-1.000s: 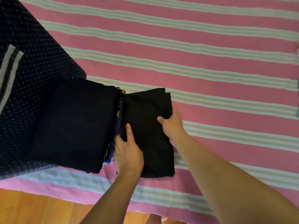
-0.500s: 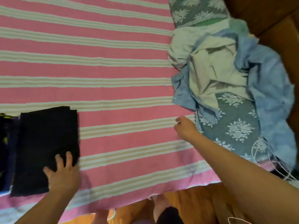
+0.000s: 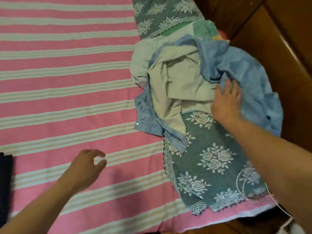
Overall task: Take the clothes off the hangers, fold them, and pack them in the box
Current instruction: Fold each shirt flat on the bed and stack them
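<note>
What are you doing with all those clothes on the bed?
A person is sorting clothes on a pink striped bedspread. The right hand rests on a rumpled pile where a blue shirt and a beige garment are tangled, on top of a flowered cloth. The left hand hovers above the bedspread, holding nothing. A dark folded garment shows at the left edge.

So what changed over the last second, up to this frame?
Both hands let go of the folded black garment. The right hand reached onto the heap of clothes; the left hand lifted off, empty. The heap looks unmoved.
</note>
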